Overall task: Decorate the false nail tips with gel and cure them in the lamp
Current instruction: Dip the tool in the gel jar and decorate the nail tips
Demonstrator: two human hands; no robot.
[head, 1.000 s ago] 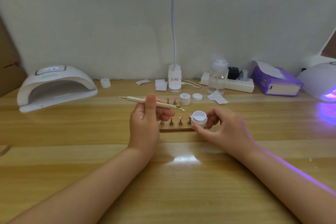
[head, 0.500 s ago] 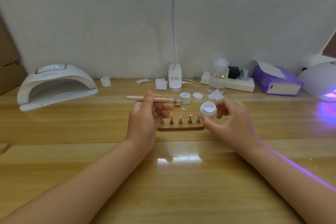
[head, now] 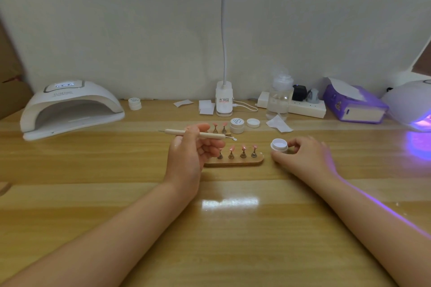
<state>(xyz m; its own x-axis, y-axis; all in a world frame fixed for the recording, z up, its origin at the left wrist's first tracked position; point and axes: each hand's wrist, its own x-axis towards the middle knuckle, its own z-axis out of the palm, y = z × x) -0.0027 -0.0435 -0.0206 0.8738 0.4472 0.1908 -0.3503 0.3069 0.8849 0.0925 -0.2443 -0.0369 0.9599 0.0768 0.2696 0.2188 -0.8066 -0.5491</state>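
Fingers of the left hand (head: 190,149) pinch a dotting tool (head: 194,133) level above the nail tips (head: 243,147). Right hand (head: 303,155) grips an open gel pot (head: 279,145) just beside the wooden stand (head: 234,161).

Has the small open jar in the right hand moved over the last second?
Yes. The jar has gone right, from over the wooden nail stand's right end to just past it, down by the table.

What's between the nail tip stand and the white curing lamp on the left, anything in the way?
Only the left hand, which holds the tool on that side of the stand. Past it, bare table runs to the lamp.
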